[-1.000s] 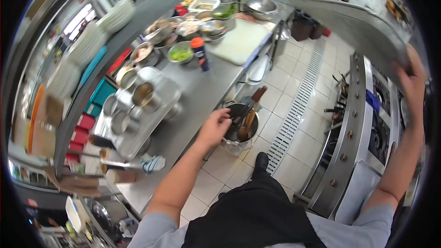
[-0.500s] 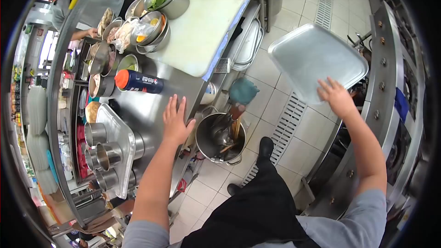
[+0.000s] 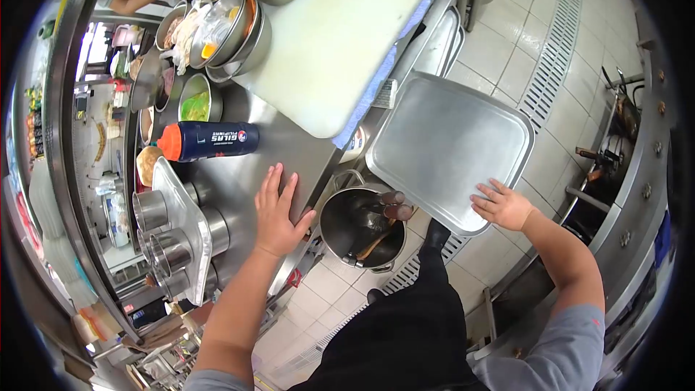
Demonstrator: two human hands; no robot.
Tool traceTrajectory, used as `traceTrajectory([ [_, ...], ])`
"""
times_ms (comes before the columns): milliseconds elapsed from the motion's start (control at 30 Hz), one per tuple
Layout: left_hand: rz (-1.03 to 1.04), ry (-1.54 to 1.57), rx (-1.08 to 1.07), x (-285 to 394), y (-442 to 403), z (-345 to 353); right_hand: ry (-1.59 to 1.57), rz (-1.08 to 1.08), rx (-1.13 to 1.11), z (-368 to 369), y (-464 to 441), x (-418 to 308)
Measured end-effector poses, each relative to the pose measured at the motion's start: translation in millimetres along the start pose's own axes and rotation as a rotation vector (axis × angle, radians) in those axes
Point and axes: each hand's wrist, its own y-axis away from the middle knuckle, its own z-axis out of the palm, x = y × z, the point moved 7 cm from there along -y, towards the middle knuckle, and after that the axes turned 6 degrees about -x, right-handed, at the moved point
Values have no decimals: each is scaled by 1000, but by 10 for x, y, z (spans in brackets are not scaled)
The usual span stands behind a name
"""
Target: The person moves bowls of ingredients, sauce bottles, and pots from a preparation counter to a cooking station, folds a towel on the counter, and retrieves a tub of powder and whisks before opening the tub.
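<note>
Right of centre, our right hand [image 3: 505, 208] grasps metal tray [image 3: 450, 146] by lower-right edge; tray now swung from stove [image 3: 637, 210] towards counter [image 3: 274, 137], apparently shortening reach across. Our left hand [image 3: 279, 217], fingers spread, grasps nothing.

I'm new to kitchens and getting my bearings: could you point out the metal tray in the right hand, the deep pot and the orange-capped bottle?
Metal tray [image 3: 452, 148]: head view, middle of its flat face.
Deep pot [image 3: 335, 223]: head view, inner wall.
Orange-capped bottle [image 3: 211, 140]: head view, dark body.
</note>
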Motion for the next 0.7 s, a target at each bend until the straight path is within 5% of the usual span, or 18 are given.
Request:
traceTrajectory([
  [700, 19, -25, -24, -96, -13, 145, 127, -106, 279, 1518, -3007, 425],
])
